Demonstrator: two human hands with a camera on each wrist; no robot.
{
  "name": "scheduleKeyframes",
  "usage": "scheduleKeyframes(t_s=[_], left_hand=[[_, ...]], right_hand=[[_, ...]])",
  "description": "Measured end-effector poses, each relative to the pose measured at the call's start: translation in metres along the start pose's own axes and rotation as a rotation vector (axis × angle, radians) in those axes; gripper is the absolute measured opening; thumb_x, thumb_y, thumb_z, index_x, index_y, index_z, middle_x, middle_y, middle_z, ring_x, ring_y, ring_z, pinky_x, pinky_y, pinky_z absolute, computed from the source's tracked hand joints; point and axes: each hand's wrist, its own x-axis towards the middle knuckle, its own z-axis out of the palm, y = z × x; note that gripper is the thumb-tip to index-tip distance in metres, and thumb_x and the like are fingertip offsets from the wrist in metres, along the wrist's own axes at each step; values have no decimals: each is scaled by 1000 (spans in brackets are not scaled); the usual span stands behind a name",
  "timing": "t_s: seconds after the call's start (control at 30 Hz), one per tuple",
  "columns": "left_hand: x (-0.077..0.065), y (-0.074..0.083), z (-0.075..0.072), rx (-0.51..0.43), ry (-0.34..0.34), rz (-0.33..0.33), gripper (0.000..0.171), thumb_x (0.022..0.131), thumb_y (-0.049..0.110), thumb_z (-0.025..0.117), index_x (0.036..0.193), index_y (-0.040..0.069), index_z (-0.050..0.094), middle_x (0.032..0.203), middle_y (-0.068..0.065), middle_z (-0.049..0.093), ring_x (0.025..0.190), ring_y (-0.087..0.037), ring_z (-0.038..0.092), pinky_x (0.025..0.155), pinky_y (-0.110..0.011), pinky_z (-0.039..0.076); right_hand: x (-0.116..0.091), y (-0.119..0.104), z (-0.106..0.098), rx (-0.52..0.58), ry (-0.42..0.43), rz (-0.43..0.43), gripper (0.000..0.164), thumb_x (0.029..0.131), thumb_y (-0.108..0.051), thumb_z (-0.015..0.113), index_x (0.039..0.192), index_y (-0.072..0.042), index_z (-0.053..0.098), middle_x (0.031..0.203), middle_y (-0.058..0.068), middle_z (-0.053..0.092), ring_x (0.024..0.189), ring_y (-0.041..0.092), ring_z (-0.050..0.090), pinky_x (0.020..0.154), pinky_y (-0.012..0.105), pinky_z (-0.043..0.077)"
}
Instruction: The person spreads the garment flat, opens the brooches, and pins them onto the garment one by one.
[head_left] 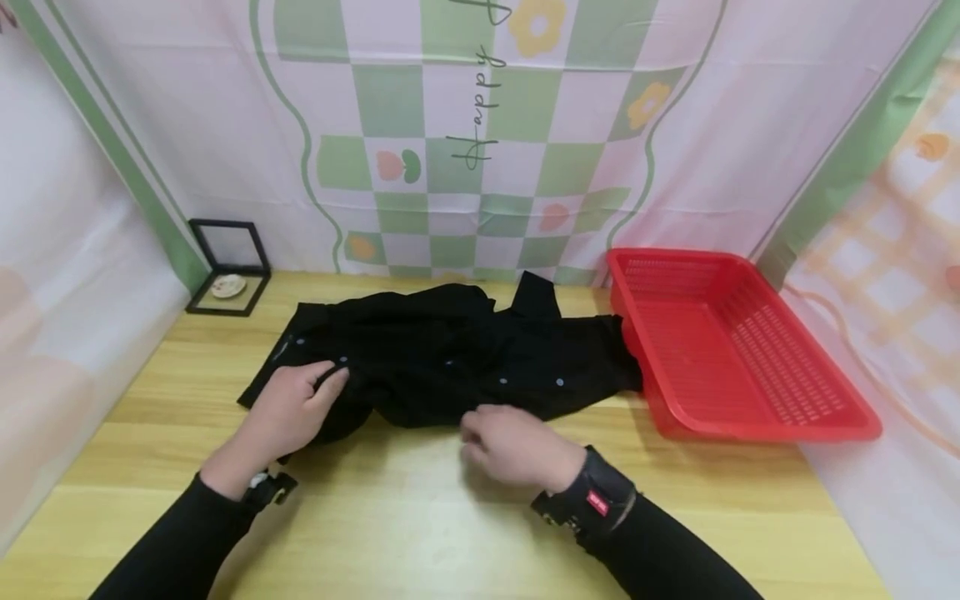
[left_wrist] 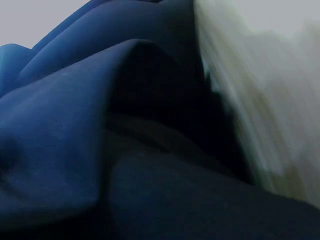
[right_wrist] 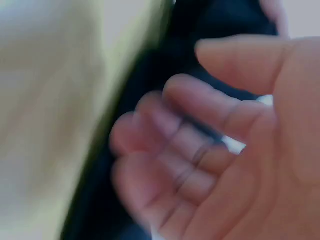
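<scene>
while we see the left hand pinching the black buttoned garment by its left part, the right hand holds nothing, fingers loosely curved, just beside the near edge. the garment lies on the wood-grain table. the right wrist view shows us the palm; only the head view shows the red perforated basket.

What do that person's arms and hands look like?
The left sleeve and right sleeve are black. The left hand and right hand wear no gloves. A black strap wraps the right wrist, with a red label too tiny to read. A small dark gadget sits at the left wrist.
</scene>
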Motion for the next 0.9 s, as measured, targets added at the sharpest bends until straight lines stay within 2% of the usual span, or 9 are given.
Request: scheduleKeyframes(t_s=[0.1,0.2,0.27,0.43,0.53,0.6,0.77,0.83,0.9], left_hand=[[1,3,0,-26,65,-1,45,108,30,44,67,15,37,55,5,29,47,-11,26,50,-29,30],[1,5,-3,-57,112,-13,46,108,29,44,65,15,34,56,4,27,49,-11,23,51,-29,27],[1,6,-4,-73,117,-18,47,108,29,44,65,15,34,57,4,27,50,-11,23,52,-29,27],[-1,5,-4,-88,102,-30,47,108,29,45,66,14,35,57,4,27,50,-12,24,52,-29,28],[-1,3,-4,-97,111,-42,47,108,29,45,65,14,35,57,4,26,50,-12,24,51,-29,27],[-2,1,-4,-94,115,-46,47,108,30,45,65,14,35,56,4,26,50,-12,24,50,-29,27],[-3,-2,-4,-49,97,-53,46,108,32,45,66,14,36,57,4,27,51,-14,27,52,-30,29],[-4,-4,-4,-33,103,-58,46,108,31,45,67,14,36,58,3,27,52,-14,28,53,-30,29],[-4,-6,-5,-22,124,-64,45,108,30,45,67,14,37,58,3,27,52,-15,28,53,-31,29]], right_hand=[[11,-5,8,11,-56,84,60,93,-34,69,141,-3,51,125,18,53,103,31,59,85,45,52],[21,3,13,-37,-29,251,75,91,-38,70,150,-3,39,140,25,42,116,41,51,92,52,46],[27,10,15,-53,-19,315,66,93,-37,69,145,-4,46,136,24,46,116,40,51,89,52,44],[28,28,14,-125,22,330,26,98,-24,61,116,-6,65,110,15,59,96,34,56,72,46,42],[23,38,10,-81,159,358,16,100,-18,54,103,-2,58,84,11,61,79,36,61,66,48,43],[17,45,5,-8,313,367,13,100,-15,51,101,-2,52,69,9,57,68,38,62,63,51,46],[-2,66,-12,88,720,167,10,102,-9,55,102,-2,48,58,0,46,51,28,54,52,45,46],[-13,73,-20,70,746,37,22,97,-14,67,102,-2,51,58,-3,44,46,19,48,49,38,43],[-25,77,-29,24,650,-55,33,88,-21,79,103,-4,54,59,-7,45,46,12,46,46,33,42]])
